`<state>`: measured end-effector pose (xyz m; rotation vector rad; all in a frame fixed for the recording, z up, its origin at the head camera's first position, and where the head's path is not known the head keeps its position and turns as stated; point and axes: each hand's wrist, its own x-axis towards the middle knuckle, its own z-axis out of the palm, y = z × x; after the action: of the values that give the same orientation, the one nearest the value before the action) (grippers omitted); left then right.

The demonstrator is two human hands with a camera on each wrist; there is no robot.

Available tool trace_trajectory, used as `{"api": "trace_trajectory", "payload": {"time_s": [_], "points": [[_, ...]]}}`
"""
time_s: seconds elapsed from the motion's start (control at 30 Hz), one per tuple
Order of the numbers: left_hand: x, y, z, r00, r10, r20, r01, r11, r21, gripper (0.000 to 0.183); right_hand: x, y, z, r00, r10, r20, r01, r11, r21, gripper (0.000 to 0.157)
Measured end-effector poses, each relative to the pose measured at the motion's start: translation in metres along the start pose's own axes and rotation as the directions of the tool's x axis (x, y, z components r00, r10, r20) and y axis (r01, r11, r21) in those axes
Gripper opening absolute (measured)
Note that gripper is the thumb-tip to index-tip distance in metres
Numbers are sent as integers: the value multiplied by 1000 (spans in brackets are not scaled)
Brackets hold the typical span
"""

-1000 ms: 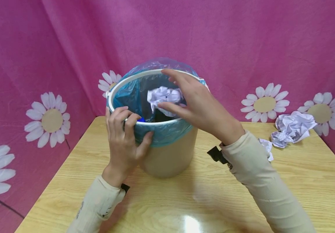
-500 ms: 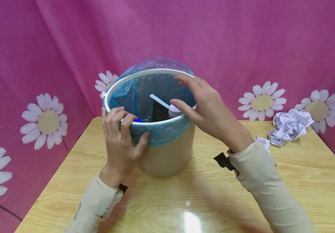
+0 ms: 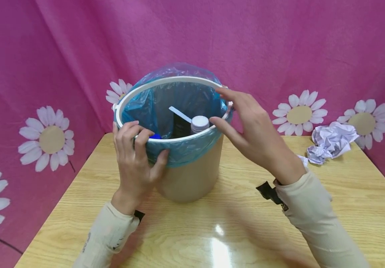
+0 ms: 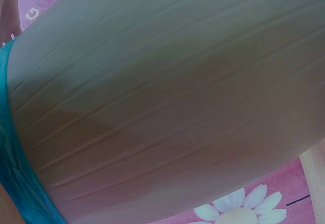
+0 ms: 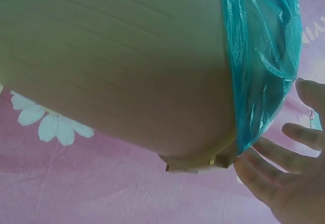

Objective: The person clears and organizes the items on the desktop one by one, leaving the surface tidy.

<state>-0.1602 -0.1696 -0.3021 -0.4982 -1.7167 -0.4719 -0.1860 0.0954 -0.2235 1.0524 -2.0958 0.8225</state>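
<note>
A beige bucket-like trash bin (image 3: 192, 182) with a white rim stands on the table, lined with a blue plastic bag (image 3: 187, 153) folded over the rim. My left hand (image 3: 132, 160) grips the near left rim, fingers over the edge and thumb outside on the bag. My right hand (image 3: 259, 137) is at the right rim, fingers spread and holding nothing. Inside the bin show a white-lidded bottle (image 3: 200, 123), a black piece with a pale strip (image 3: 180, 114) and a bit of something blue (image 3: 155, 136). The bin's side wall (image 4: 162, 107) fills most of the left wrist view.
Crumpled white paper balls (image 3: 334, 139) lie at the table's back right, one partly behind my right sleeve. A pink curtain (image 3: 246, 41) with daisies hangs at the back and sides. The wooden table (image 3: 185, 234) extends in front of the bin.
A second ago a crumpled paper ball was at my right hand over the bin's mouth; it dropped in and is out of sight. The right hand has drawn back rightward. My left hand keeps its grip.
</note>
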Motion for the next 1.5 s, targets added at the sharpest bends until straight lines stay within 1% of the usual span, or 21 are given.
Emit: {"api": "trace_trajectory", "payload": {"time_s": [0.2,0.33,0.47,0.73,0.97,1.13,1.3,1.4,1.5], "points": [[1,1,1,1000,-1,-5,1,1000,-9,47,-12,1,-11,1000,14,-12,-14,1000,2,60],[1,1,2,1000,-3,-11,3,1000,-16,47,-21,6,-15,999,32,-16,-32,999,6,60],[1,1,2,1000,-9,-15,9,1000,-14,48,-31,13,-19,997,75,-18,-76,997,-18,59],[0,1,3,1000,-19,-20,19,1000,-8,47,-54,28,-27,984,177,12,-176,983,-50,58],[0,1,2,1000,-19,-11,19,1000,-1,47,-78,43,-34,978,206,-1,-206,975,-83,55],[1,1,2,1000,-12,-22,12,1000,-5,47,-91,44,-41,970,242,29,-239,968,-82,56],[1,2,3,1000,-13,-22,12,1000,-10,47,-105,47,-50,956,283,71,-275,955,-110,61],[0,2,3,1000,-14,-17,14,1000,-12,47,-113,51,-54,953,292,85,-279,950,-136,62],[0,1,3,1000,-16,-17,15,1000,-10,47,-118,56,-56,954,287,89,-272,950,-151,61]]}}
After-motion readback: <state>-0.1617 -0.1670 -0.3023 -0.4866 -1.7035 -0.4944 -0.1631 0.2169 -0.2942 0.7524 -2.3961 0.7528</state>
